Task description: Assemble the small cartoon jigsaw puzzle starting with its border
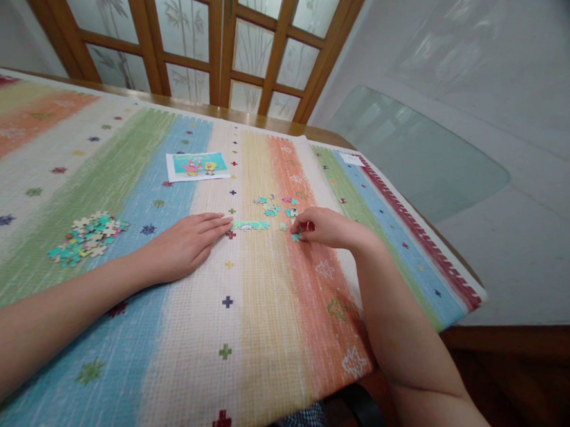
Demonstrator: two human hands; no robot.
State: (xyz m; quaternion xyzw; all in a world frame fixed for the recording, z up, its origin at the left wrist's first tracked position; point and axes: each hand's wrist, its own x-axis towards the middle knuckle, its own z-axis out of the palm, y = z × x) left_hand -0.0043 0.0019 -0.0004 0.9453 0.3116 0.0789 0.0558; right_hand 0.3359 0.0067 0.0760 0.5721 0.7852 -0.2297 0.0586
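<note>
1. Left hand (185,245): lies flat, palm down on the striped tablecloth (253,318), fingers spread long and holding nothing. Its fingertips reach just beside the left end of a joined strip of teal pieces (251,225); whether they touch it is too fine to tell.
2. Right hand (322,227): fingers bunched narrow, thumb and fingertips closed on a small teal piece (296,237) that sits on the cloth's orange stripe. Most of the piece is hidden under the fingers, so its shape and print are unreadable.
3. Loose pieces (275,204): a small scatter just beyond the strip and the right hand, too small to count.
4. Pile of pieces (88,235): a heap of teal and cream on the green stripe, well apart to the left of the left hand. Individual pieces blur together.
5. Picture card (198,165): lies flat on the blue stripe beyond the hands. It shows cartoon figures, detail indistinct.
6. Both forearms are cut off by the bottom and left edges of the view.
7. Glass tabletop (416,154): lies right of the cloth, faint against the floor.
</note>
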